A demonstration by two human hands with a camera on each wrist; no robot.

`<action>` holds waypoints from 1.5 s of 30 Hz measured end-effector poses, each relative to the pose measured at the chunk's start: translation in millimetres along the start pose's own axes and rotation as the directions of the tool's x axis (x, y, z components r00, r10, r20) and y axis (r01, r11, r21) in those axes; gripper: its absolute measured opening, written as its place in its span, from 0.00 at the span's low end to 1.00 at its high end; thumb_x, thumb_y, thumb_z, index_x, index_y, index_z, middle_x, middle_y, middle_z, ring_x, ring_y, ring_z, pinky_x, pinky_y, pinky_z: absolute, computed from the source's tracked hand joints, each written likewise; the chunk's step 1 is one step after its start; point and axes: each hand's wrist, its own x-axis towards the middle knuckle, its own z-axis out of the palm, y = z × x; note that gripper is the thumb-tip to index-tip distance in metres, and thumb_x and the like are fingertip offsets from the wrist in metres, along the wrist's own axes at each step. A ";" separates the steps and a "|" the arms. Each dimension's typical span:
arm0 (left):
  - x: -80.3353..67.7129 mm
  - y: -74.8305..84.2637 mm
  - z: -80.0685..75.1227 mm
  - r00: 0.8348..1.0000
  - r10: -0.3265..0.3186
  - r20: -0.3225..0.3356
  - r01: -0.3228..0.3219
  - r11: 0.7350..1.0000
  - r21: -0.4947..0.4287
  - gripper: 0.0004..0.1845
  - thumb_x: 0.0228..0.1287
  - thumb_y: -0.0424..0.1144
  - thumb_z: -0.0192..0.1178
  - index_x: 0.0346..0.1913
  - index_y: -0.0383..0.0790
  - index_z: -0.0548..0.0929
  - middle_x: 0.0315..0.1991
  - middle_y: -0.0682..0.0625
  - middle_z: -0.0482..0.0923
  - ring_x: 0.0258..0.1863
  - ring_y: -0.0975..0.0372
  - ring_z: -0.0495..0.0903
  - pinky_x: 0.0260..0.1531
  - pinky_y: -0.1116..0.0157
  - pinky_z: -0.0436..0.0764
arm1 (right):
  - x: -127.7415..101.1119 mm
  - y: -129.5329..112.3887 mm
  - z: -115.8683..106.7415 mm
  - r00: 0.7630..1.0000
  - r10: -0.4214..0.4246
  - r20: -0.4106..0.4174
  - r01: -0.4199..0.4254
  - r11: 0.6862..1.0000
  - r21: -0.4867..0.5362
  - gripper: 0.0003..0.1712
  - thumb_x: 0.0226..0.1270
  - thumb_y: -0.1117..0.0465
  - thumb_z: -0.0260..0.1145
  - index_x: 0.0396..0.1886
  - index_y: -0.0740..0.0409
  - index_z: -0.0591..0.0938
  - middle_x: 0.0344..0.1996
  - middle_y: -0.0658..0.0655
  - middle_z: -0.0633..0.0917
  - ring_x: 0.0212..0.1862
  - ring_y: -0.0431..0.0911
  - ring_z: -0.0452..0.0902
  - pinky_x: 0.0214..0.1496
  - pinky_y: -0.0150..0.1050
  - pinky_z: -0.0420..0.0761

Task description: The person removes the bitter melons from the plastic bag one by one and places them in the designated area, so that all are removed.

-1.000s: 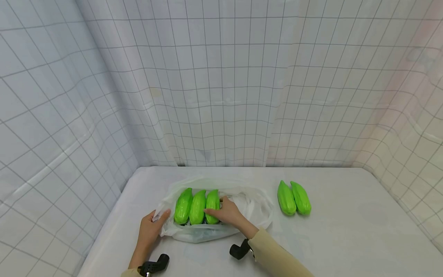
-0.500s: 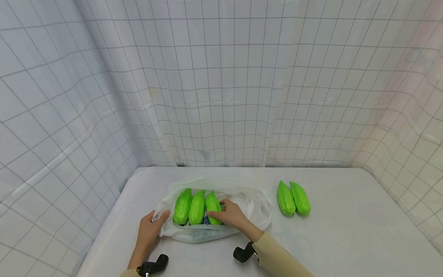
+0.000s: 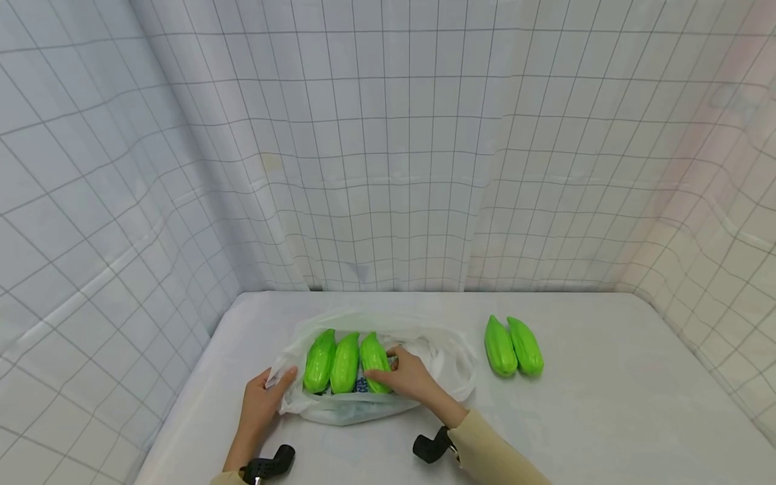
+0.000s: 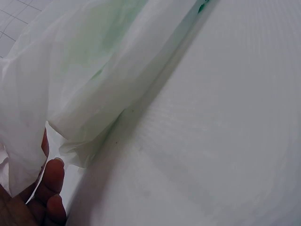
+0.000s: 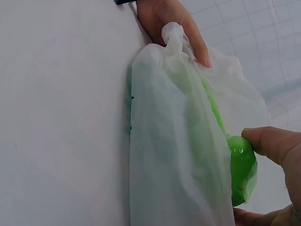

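Pinching the third gourd [image 3: 374,362] between thumb and fingertips of my right hand [image 3: 411,378], I judge it best settled low and snug against its two neighbours without snagging plastic. It lies under my fingers [image 5: 268,143], inside the bag [image 3: 445,360]. My left hand [image 3: 262,401] grips the bag's left rim, holding the mouth wide. Two more gourds [image 3: 513,346] lie well apart on the table [image 3: 606,397], to the right.

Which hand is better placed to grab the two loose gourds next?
Right. The right hand is on the side of the two loose gourds, though it now holds a gourd in the bag. The left hand pinches the bag's far edge.
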 end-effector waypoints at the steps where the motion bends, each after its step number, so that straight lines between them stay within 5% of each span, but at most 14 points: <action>1: 0.0 0.0 0.0 1.000 0.000 -0.001 0.000 1.000 0.002 0.28 0.59 0.56 0.59 0.49 0.33 0.80 0.37 0.44 0.81 0.29 0.64 0.73 0.32 0.70 0.72 | -0.9 -0.7 -0.8 1.000 0.003 0.001 -0.003 1.000 0.002 0.37 0.55 0.43 0.67 0.53 0.67 0.72 0.27 0.54 0.76 0.27 0.44 0.69 0.27 0.37 0.69; 17: 1.4 -2.1 0.2 1.000 0.012 -0.005 -0.011 1.000 0.010 0.27 0.59 0.56 0.60 0.46 0.33 0.81 0.33 0.46 0.81 0.28 0.64 0.72 0.31 0.69 0.71 | -12.3 -6.6 -17.5 1.000 -0.007 -0.015 0.007 1.000 0.013 0.37 0.55 0.41 0.66 0.54 0.62 0.73 0.34 0.54 0.79 0.32 0.44 0.72 0.30 0.38 0.72; 45: 0.6 -1.3 0.1 1.000 0.003 -0.008 -0.003 1.000 0.010 0.27 0.58 0.56 0.60 0.46 0.33 0.81 0.33 0.46 0.81 0.28 0.65 0.72 0.31 0.69 0.72 | -29.6 -5.3 -65.9 0.995 0.048 -0.087 -0.030 0.979 0.202 0.38 0.51 0.41 0.69 0.57 0.57 0.72 0.39 0.58 0.79 0.35 0.45 0.77 0.37 0.46 0.79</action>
